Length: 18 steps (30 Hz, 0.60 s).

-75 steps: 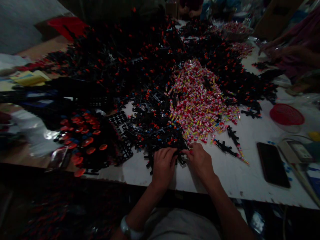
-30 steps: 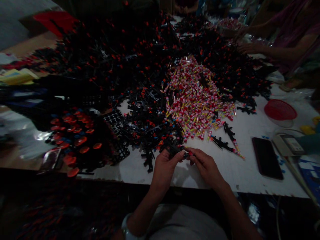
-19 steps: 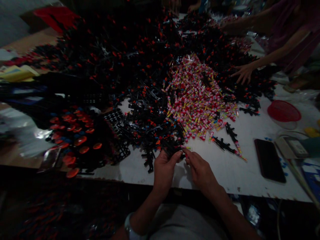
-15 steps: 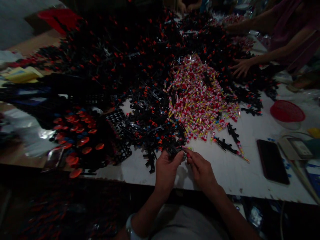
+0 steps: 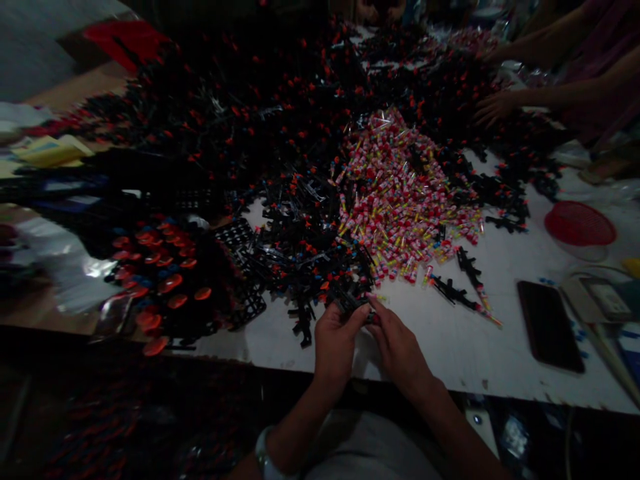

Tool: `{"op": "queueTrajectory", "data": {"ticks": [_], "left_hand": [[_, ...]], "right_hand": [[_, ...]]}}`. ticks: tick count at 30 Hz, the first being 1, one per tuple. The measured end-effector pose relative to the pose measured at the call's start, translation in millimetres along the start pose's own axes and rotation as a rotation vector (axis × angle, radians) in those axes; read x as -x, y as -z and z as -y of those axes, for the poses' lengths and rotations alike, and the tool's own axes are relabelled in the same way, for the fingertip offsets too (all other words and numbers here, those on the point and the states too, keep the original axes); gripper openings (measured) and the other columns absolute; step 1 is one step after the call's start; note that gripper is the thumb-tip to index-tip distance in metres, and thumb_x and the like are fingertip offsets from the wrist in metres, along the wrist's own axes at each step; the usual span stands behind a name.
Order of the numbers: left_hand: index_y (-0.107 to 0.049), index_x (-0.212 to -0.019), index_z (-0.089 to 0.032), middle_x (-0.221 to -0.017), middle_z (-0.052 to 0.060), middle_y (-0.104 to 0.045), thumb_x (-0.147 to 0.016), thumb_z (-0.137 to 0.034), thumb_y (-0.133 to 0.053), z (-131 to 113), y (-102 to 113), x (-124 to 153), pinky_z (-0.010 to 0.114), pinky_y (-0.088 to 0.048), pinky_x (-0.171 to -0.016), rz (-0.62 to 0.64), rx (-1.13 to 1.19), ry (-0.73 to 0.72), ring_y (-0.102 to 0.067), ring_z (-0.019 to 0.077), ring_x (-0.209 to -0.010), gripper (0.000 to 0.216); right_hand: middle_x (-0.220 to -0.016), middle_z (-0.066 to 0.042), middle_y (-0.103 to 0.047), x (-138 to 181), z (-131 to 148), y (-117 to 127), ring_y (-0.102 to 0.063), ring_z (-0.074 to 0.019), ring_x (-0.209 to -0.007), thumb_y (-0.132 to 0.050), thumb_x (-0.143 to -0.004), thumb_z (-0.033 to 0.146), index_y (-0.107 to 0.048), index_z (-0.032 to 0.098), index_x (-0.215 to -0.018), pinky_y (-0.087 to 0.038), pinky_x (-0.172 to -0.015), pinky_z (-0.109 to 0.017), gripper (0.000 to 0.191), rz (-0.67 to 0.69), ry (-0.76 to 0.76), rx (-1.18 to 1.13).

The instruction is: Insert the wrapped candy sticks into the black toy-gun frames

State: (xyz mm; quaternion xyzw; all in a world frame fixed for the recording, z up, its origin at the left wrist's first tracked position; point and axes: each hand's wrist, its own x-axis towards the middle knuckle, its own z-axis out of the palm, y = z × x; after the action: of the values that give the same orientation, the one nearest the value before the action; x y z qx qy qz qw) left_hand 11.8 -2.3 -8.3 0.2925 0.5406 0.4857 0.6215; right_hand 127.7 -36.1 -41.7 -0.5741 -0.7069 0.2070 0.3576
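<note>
My left hand (image 5: 336,347) is closed around a small black toy gun (image 5: 347,297) just above the table's front edge. Close against it, my right hand (image 5: 403,347) pinches a small candy tube with pink and yellow on it (image 5: 376,297), at the gun's near end. The fingertips hide where the two pieces meet. Beyond my hands lies a heap of pink, red and yellow candy tubes (image 5: 400,200). Black toy guns with orange tips (image 5: 300,227) are piled to its left. Two guns (image 5: 455,291) lie to the right, with tubes at their ends.
Orange-topped pieces (image 5: 170,283) stand in a dark cluster at left, beside a black plastic grid (image 5: 240,240). On the right are a phone (image 5: 550,327), a red basket (image 5: 580,223) and a grey device (image 5: 603,297). Across the table, a co-worker's hand (image 5: 495,107) reaches over the guns.
My right hand has drawn in slightly closer to my left, against the toy gun. The co-worker's hand at the far right has shifted back. The whole view has moved slightly.
</note>
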Motion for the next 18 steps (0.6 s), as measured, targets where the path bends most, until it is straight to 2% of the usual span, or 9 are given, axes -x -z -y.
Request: {"op": "queueTrajectory", "data": {"ticks": [3, 7, 10, 12, 15, 16, 18], "left_hand": [[-0.069, -0.091, -0.015, -0.092, 0.005, -0.072, -0.067, -0.032, -0.073, 1.5, -3.3, 2.9, 0.030, -0.048, -0.082, 0.022, 0.024, 0.047, -0.063, 0.0166, -0.084, 0.030], [-0.068, -0.086, -0.015, -0.084, 0.003, -0.071, -0.068, -0.032, -0.072, 4.4, -13.1, 4.3, 0.028, -0.048, -0.077, 0.061, 0.012, 0.056, -0.062, 0.0152, -0.078, 0.026], [-0.067, -0.093, -0.015, -0.091, 0.006, -0.071, -0.073, -0.034, -0.068, 3.5, -17.7, 2.4, 0.029, -0.049, -0.080, 0.178, -0.081, 0.023, -0.063, 0.0167, -0.084, 0.028], [-0.062, -0.106, -0.017, -0.100, 0.007, -0.069, -0.075, -0.035, -0.066, 1.2, -15.2, -0.8, 0.031, -0.050, -0.082, 0.230, -0.183, -0.038, -0.063, 0.0170, -0.088, 0.036], [-0.058, -0.115, -0.021, -0.110, 0.008, -0.065, -0.079, -0.034, -0.061, -2.2, -3.5, -9.1, 0.033, -0.049, -0.087, 0.161, -0.412, -0.227, -0.061, 0.0169, -0.093, 0.038], [-0.059, -0.114, -0.021, -0.112, 0.008, -0.064, -0.082, -0.033, -0.058, -2.5, 1.1, -12.6, 0.035, -0.047, -0.090, 0.140, -0.511, -0.299, -0.060, 0.0175, -0.097, 0.034], [-0.062, -0.109, -0.021, -0.111, 0.008, -0.064, -0.085, -0.029, -0.052, -0.9, 8.7, -19.5, 0.039, -0.044, -0.094, 0.149, -0.730, -0.421, -0.058, 0.0200, -0.103, 0.027]], "right_hand": [[-0.089, -0.007, -0.067, 4.6, 4.5, -0.3, -0.067, -0.0185, -0.074, -0.041, -0.094, 0.033, -0.021, 0.014, -0.145, -0.056, -0.066, -0.030, 0.058, -0.055, -0.152, 0.088], [-0.084, -0.009, -0.068, 9.8, 1.2, -3.8, -0.066, -0.0195, -0.067, -0.036, -0.095, 0.036, -0.028, 0.014, -0.142, -0.052, -0.062, -0.029, 0.053, -0.102, -0.112, 0.233], [-0.081, -0.007, -0.068, 10.2, -14.8, 14.0, -0.061, -0.0188, -0.060, -0.034, -0.096, 0.037, -0.032, 0.017, -0.141, -0.049, -0.057, -0.029, 0.050, -0.102, -0.130, 0.315], [-0.085, -0.009, -0.067, 8.1, -31.0, 38.7, -0.061, -0.0209, -0.067, -0.034, -0.095, 0.039, -0.035, 0.018, -0.139, -0.048, -0.062, -0.033, 0.049, -0.189, -0.189, 0.406], [-0.108, -0.018, -0.059, -1.8, -50.9, 69.9, -0.053, -0.0308, -0.101, -0.042, -0.092, 0.044, -0.045, 0.014, -0.133, -0.044, -0.082, -0.047, 0.050, -0.405, -0.240, 0.584], [-0.112, -0.019, -0.057, -7.6, -53.4, 72.0, -0.048, -0.0324, -0.108, -0.044, -0.091, 0.044, -0.049, 0.014, -0.129, -0.040, -0.087, -0.050, 0.048, -0.438, -0.223, 0.615], [-0.113, -0.017, -0.055, -23.2, -50.8, 59.4, -0.045, -0.0301, -0.110, -0.046, -0.091, 0.039, -0.056, 0.016, -0.119, -0.037, -0.092, -0.050, 0.038, -0.402, -0.155, 0.585]]}}
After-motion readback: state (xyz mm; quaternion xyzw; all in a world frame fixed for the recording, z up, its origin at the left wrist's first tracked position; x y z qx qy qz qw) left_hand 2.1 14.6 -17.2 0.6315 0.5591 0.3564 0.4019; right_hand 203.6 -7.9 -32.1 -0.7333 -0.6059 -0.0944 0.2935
